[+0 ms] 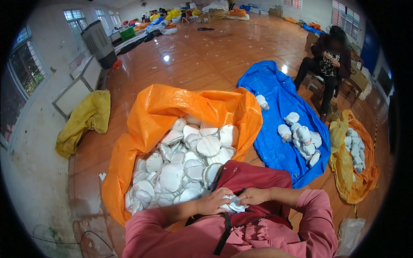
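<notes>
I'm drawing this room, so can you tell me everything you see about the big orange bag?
The orange bag looks like shiny, crinkled plastic. It sits on the reddish-brown floor, its wide mouth open and rim slumped in folds. Rounded white pieces fill it. Its right side borders the blue sheet; its near edge is partly hidden behind the left sleeve.

On glossy reddish-brown tiled floor: at left, a limp, crumpled yellow sack near a white rectangular framed panel; beyond, a tall grey box-shaped appliance. Farther back, a bright green box. At right, a seated person in dark clothing. At lower right, a translucent plastic bag.
</notes>
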Demonstrator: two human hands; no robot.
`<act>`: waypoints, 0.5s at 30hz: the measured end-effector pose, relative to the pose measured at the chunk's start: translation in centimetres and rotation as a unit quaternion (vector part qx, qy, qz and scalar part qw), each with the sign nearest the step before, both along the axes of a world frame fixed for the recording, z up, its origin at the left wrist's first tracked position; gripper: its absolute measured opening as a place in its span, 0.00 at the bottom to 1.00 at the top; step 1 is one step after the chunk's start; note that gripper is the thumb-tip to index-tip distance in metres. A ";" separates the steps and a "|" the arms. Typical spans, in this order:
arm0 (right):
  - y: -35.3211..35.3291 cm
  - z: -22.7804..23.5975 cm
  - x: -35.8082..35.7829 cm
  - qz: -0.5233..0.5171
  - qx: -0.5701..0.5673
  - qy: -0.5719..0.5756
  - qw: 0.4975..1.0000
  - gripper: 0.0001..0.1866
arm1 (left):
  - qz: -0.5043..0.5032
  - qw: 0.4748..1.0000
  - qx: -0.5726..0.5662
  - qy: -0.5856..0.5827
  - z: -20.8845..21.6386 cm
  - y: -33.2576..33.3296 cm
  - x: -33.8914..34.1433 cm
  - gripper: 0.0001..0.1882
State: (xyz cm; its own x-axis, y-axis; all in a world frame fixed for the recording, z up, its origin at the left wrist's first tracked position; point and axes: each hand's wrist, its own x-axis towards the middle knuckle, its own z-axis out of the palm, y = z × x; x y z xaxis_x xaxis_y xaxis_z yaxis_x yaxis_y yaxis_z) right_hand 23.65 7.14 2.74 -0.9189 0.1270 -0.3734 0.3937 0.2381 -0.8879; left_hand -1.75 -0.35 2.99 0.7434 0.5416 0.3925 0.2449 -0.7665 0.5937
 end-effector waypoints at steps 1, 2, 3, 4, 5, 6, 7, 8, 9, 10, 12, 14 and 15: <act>0.3 0.0 0.0 0.017 0.016 0.005 1.000 0.16 | -0.003 1.000 -0.007 -0.008 0.0 0.1 0.0 0.20; 0.6 0.0 0.1 0.033 0.033 0.011 0.999 0.16 | -0.007 1.000 -0.014 -0.017 0.0 0.2 0.0 0.19; 0.8 0.0 0.2 0.048 0.049 0.015 0.998 0.16 | -0.016 0.999 -0.028 -0.014 -0.3 0.4 0.0 0.20; 0.8 -0.1 0.4 0.036 0.045 0.014 0.998 0.17 | -0.025 0.999 -0.042 -0.012 -0.8 0.5 -0.1 0.20; 0.8 -0.2 0.6 0.024 0.042 0.013 0.999 0.18 | -0.034 0.998 -0.056 -0.010 -1.4 0.7 -0.2 0.20; 0.7 0.1 0.5 0.013 0.037 0.013 0.999 0.19 | -0.032 0.999 -0.038 -0.006 -1.9 0.8 -0.3 0.21; 0.6 0.5 0.5 -0.004 0.073 -0.001 0.997 0.20 | -0.030 0.999 -0.020 -0.003 -2.4 1.0 -0.4 0.21; 0.3 1.1 0.4 -0.020 0.109 -0.015 0.994 0.22 | -0.028 1.000 -0.001 0.000 -3.0 1.0 -0.5 0.21; 0.1 1.5 0.1 -0.037 0.143 -0.028 0.989 0.23 | -0.031 1.000 -0.002 -0.005 -2.7 1.1 -0.3 0.20; 0.1 1.7 -0.3 -0.033 0.162 -0.047 0.985 0.24 | -0.033 0.999 -0.003 -0.010 -2.4 1.2 0.0 0.19; 0.0 1.9 -1.0 -0.027 0.199 -0.089 0.976 0.27 | -0.032 0.999 -0.010 -0.013 -2.3 1.3 0.3 0.19; 0.0 2.1 -1.2 -0.021 0.207 -0.068 0.976 0.26 | -0.024 0.999 -0.023 -0.008 -2.8 1.4 0.4 0.19; 0.0 2.0 -1.3 -0.019 0.210 -0.056 0.976 0.25 | -0.019 0.999 -0.043 -0.008 -2.6 1.4 0.5 0.20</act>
State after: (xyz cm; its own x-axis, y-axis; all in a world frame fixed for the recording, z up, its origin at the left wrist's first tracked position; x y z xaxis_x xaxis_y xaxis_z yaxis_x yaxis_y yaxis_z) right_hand 22.33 7.16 4.72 -0.8671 0.3238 -0.3786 0.4982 0.5557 -0.6656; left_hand -1.26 1.06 0.36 0.7580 0.5451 0.3582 0.2062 -0.7213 0.6612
